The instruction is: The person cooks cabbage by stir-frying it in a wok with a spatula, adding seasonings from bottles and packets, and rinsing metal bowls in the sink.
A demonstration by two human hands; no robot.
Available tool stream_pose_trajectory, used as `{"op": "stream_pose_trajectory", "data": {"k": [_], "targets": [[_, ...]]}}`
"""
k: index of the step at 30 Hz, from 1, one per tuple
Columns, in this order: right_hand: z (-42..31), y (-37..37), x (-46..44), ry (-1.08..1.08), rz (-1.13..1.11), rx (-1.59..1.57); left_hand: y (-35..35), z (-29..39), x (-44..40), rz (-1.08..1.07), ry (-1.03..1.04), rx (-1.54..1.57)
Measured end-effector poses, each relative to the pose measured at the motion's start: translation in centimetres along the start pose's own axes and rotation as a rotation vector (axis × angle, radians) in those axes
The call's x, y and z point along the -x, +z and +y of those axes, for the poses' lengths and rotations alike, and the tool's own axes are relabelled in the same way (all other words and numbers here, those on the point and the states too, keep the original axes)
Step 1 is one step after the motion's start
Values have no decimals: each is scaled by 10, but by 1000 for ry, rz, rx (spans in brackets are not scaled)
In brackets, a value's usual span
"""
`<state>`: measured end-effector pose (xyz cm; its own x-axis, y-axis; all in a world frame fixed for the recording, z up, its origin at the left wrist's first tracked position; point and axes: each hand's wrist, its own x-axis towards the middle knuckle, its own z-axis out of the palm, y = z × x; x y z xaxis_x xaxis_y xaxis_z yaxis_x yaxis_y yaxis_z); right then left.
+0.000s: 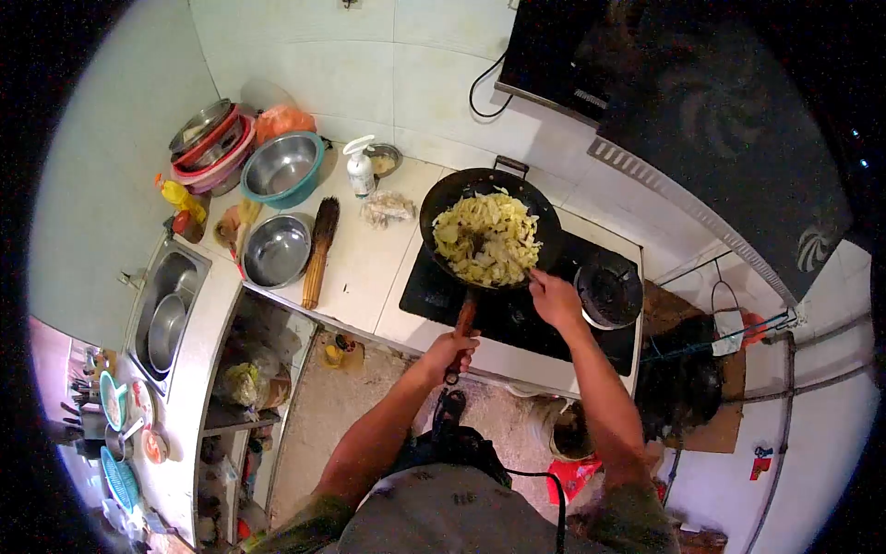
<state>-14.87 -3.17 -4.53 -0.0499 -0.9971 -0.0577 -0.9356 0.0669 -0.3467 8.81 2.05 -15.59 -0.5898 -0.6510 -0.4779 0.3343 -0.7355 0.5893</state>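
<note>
A dark wok (441,189) filled with chopped cabbage (489,235), pale yellow and green, sits over the left part of the black stove top. My left hand (448,358) is wrapped round the wok's brown wooden handle (466,317), which points toward me. At the lower right rim, my right hand (554,300) is closed, its fingertips at the edge of the food. Whatever it grips is too small and covered to make out; a dark patch shows within the cabbage.
Right of the wok is a second burner (609,291). Left on the counter are a bamboo brush (320,254), a steel bowl (277,251), a teal-rimmed basin (282,169), a white pump bottle (360,166) and a plastic bag (388,209). A sink (189,268) lies far left; a range hood (711,148) hangs upper right.
</note>
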Motion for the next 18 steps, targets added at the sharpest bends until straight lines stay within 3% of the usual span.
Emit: {"op": "stream_pose_trajectory", "data": {"k": [3,7,10,12,14,16,18], "targets": [[25,21,-36,45,195,-15,14,4,6,89,-2,-36],[17,35,-35,-54,65,28,19,12,16,127,-8,-58],[13,-6,8,-186,-19,208,9,20,13,127,-56,-75],[14,-64,24,-104,-134,322,14,28,24,103,-65,4],[7,-112,41,-118,-67,338,9,25,21,91,-73,-113],[2,-134,48,-138,-103,343,6,20,18,68,-86,-1],[-13,-126,43,-162,-133,342,6,20,18,70,-65,-80]]}}
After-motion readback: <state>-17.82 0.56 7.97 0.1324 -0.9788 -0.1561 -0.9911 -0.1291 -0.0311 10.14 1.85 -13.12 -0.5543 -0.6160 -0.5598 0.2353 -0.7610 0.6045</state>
